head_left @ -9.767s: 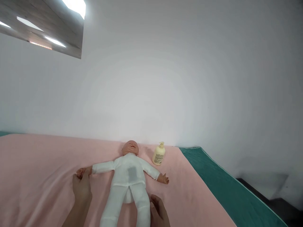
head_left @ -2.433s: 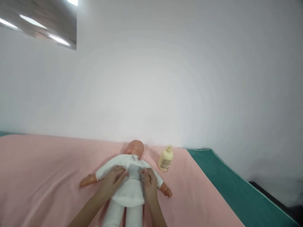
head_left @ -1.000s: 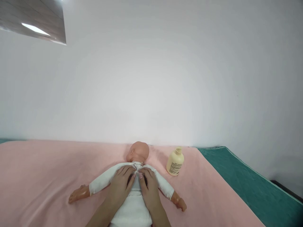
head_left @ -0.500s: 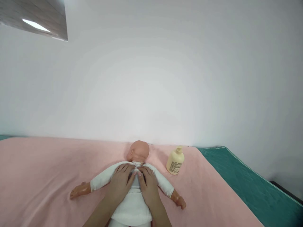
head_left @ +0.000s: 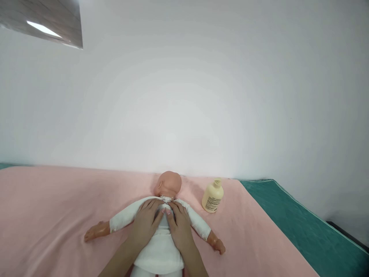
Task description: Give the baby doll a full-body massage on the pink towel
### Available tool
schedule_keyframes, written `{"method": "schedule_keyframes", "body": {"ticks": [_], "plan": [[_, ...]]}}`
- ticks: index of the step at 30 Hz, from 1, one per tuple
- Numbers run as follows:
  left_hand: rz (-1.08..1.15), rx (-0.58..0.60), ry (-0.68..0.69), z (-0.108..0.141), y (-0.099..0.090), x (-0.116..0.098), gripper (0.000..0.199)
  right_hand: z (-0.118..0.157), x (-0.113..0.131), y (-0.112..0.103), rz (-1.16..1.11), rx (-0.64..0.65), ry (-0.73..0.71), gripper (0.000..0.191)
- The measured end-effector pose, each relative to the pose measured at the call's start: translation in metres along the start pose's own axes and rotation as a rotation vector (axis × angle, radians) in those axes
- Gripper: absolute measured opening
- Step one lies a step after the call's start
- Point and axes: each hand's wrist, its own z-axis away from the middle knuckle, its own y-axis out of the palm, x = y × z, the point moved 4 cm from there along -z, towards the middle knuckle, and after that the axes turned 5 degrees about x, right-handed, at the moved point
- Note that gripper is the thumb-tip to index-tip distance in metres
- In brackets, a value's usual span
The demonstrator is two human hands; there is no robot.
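Observation:
A baby doll [head_left: 158, 250] with a white cloth body lies face down, its arms spread out and its bare head turned to the left. My left hand [head_left: 146, 219] rests flat on the left side of the doll's upper back, fingers pointing toward the neck. On the right side of the upper back lies my right hand [head_left: 179, 223], also flat with its fingers extended. The two thumbs come close together over the spine. Neither hand grasps anything. To the right of the doll's head stands a pale yellow bottle [head_left: 212, 197] with printed text.
A pink cloth [head_left: 63, 204] with some creases lies under the doll and the bottle. Green surface [head_left: 296, 215] shows past its right edge. Behind the head rises a white wall [head_left: 184, 96]. A shiny panel [head_left: 43, 23] is at the upper left.
Almost nothing differs. Both hands stay on the doll's upper back, with only a very slight shift of the thumbs and of the camera view.

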Motion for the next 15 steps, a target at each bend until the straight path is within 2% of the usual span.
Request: {"method": "schedule_keyframes", "body": {"ticks": [4, 6, 8, 11, 13, 14, 15], "plan": [[0.115, 0.014, -0.044, 0.000, -0.011, -0.003, 0.034, 0.005, 0.003, -0.011, -0.137, -0.026, -0.017, 0.034], [0.159, 0.033, -0.074, 0.002, -0.026, -0.009, 0.036, 0.010, 0.008, -0.025, -0.214, -0.050, -0.023, 0.033], [0.178, 0.107, -0.101, 0.006, -0.045, -0.021, 0.035, 0.015, 0.015, -0.041, -0.275, -0.018, -0.031, 0.034], [0.203, 0.430, -0.087, 0.016, -0.066, -0.047, 0.029, 0.025, 0.028, -0.056, -0.321, 0.221, -0.032, 0.040], [0.216, 0.614, -0.039, 0.025, -0.073, -0.061, 0.025, 0.033, 0.034, -0.058, -0.292, 0.417, -0.027, 0.033], [0.214, 0.669, -0.017, 0.029, -0.073, -0.065, 0.023, 0.037, 0.036, -0.057, -0.267, 0.493, -0.023, 0.027], [0.191, 0.658, -0.004, 0.032, -0.074, -0.066, 0.019, 0.039, 0.036, -0.056, -0.241, 0.549, -0.019, 0.023]]}}
